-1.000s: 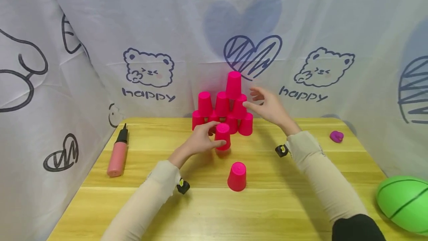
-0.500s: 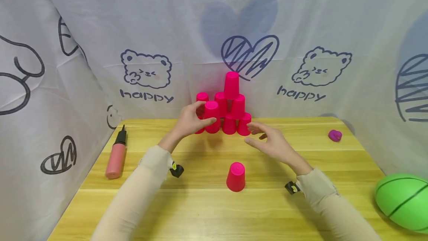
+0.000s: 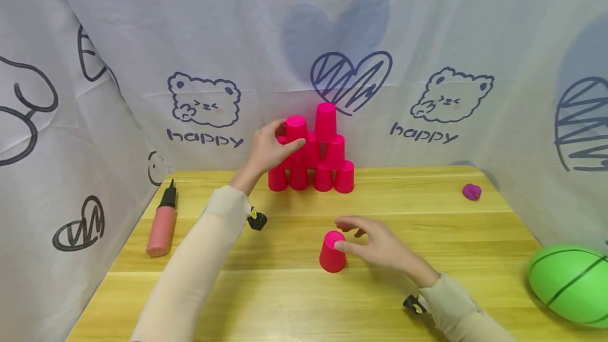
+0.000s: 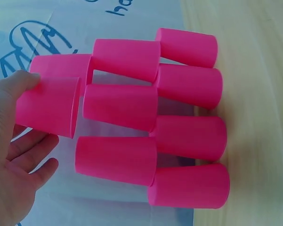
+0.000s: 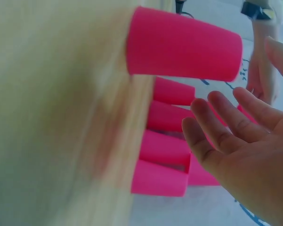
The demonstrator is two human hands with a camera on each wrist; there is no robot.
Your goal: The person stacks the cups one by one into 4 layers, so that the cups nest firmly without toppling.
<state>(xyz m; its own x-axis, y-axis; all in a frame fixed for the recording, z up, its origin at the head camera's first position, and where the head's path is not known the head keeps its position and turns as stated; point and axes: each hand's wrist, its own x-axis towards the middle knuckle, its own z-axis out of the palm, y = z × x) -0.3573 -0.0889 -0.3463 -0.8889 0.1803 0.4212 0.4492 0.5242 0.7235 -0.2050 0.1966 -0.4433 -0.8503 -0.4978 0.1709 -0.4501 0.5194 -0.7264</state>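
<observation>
My left hand [image 3: 267, 148] grips an upside-down pink cup [image 3: 296, 126] between thumb and fingers. In the left wrist view that held cup [image 4: 49, 106] is apart from the second-row cups, beside the top cup [image 4: 61, 66]. The stack has a bottom row of several cups [image 3: 344, 177], a middle row of cups [image 3: 335, 152] and one top cup [image 3: 325, 122] on the right. My right hand [image 3: 380, 244] is spread beside a lone upside-down cup [image 3: 332, 258] nearer me. Its fingers are not closed round that cup [image 5: 183, 44] in the right wrist view.
A pink hand pump [image 3: 162, 220] with a black nozzle lies at the table's left. On the right are a small purple object [image 3: 472, 191] and a green ball [image 3: 570, 285]. A printed curtain [image 3: 266, 67] hangs right behind the stack on the wooden table [image 3: 285, 300].
My left hand has lifted its cup from low before the stack up to the second row's top. My right hand has come away from the stack, down toward the lone cup.
</observation>
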